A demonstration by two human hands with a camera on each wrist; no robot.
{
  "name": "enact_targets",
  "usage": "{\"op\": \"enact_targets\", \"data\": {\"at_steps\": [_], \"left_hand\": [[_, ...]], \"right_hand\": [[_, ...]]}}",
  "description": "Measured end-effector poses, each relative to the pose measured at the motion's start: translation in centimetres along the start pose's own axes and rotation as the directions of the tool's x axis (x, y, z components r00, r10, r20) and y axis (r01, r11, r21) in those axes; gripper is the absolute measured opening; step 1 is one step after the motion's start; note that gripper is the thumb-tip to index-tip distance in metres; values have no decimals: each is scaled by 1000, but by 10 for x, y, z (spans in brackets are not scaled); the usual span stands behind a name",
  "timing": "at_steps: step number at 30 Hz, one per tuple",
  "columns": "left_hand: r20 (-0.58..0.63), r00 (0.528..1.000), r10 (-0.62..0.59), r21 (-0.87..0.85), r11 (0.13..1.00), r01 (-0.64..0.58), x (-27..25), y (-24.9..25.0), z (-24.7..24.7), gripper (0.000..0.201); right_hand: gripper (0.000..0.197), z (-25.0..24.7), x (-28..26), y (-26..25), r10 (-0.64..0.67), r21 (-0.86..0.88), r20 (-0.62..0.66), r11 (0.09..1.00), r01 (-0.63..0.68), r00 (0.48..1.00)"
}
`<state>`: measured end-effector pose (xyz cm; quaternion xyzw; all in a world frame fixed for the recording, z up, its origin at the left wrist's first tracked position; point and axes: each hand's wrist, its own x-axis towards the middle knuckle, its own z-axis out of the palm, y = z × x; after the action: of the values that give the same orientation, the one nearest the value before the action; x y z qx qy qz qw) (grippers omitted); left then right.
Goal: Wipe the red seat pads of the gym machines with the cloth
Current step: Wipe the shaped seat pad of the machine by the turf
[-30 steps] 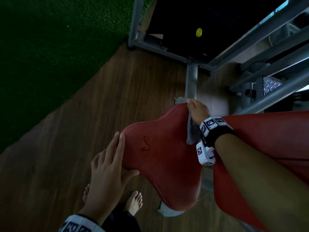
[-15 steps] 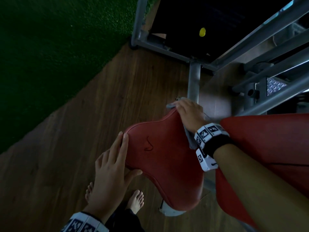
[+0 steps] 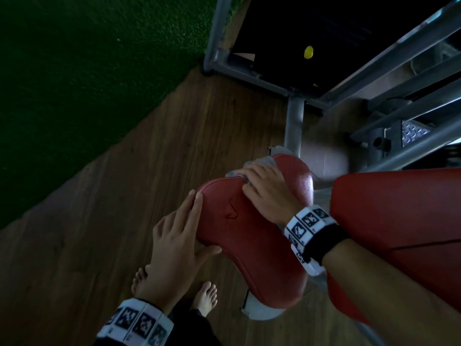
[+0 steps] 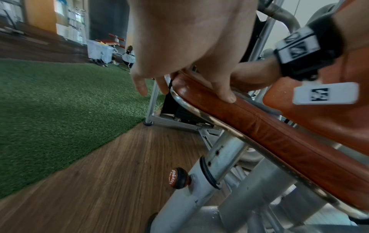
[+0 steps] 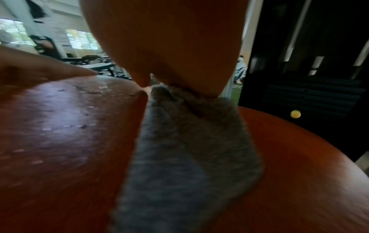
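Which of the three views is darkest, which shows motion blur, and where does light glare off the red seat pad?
Head view: darkest, dim and underexposed, with a small sheen on the red seat pad. Left wrist view: brightest, floor streaked by motion blur, straight frame bars bent by the wide lens. Right wrist view: soft and blurred, pale glare on the pad left of the grey cloth.

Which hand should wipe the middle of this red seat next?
Right. The right hand already presses the grey cloth on the red seat pad near its far end. The left hand holds no cloth; it rests on the pad's left edge.
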<state>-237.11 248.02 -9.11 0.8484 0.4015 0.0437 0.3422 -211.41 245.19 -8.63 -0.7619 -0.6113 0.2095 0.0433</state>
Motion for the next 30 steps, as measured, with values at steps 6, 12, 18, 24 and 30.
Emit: {"op": "enact_targets", "data": {"at_steps": [6, 12, 18, 24, 30], "left_hand": [[-66, 997, 38, -97, 994, -44, 1, -9, -9, 87], [-124, 992, -4, -149, 989, -15, -3, -14, -3, 83], [-147, 988, -53, -176, 984, 27, -8, -12, 0, 79], [-146, 986, -81, -146, 987, 59, -7, -8, -4, 78], [-130, 986, -106, -117, 989, 91, -9, -4, -4, 77]], "right_hand": [[48, -18, 4, 26, -94, 219, 215, 975, 46, 972], [40, -25, 40, -13, -205, 256, 303, 958, 128, 931], [44, -17, 34, -32, -355, 334, 278, 907, 256, 893], [44, -19, 6, 8, -116, 304, 174, 951, 58, 978], [49, 13, -43, -26, -38, 140, -97, 989, 52, 995]]}}
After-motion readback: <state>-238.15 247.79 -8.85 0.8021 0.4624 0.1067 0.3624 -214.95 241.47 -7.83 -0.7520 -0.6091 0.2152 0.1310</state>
